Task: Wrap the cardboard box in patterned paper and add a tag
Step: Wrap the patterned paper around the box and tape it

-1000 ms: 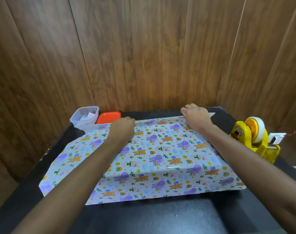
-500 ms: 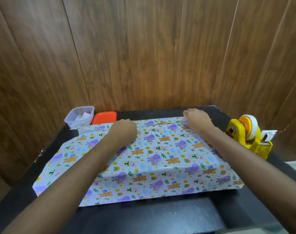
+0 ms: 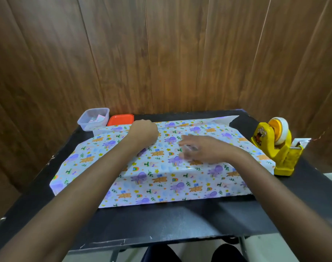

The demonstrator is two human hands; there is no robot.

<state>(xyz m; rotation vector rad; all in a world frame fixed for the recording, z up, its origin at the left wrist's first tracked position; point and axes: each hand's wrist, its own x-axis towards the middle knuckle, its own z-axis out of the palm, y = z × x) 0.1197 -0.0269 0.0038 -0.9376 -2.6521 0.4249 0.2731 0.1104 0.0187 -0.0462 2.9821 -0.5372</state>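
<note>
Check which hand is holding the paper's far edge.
The left hand, curled on the far edge of the patterned paper, beside the orange lid. The right hand is over the paper's middle instead, fingers spread and blurred.

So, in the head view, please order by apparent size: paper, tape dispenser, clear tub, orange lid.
1. paper
2. tape dispenser
3. clear tub and orange lid: look alike, lid partly hidden, so not ranked.

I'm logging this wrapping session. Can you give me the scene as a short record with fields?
patterned paper: draped over a flat raised shape
left hand: on the paper's far edge, fingers hidden
right hand: blurred, fingers spread, over the paper's middle
tape dispenser: yellow, at the paper's right
clear container, orange lid: far left, side by side
</note>
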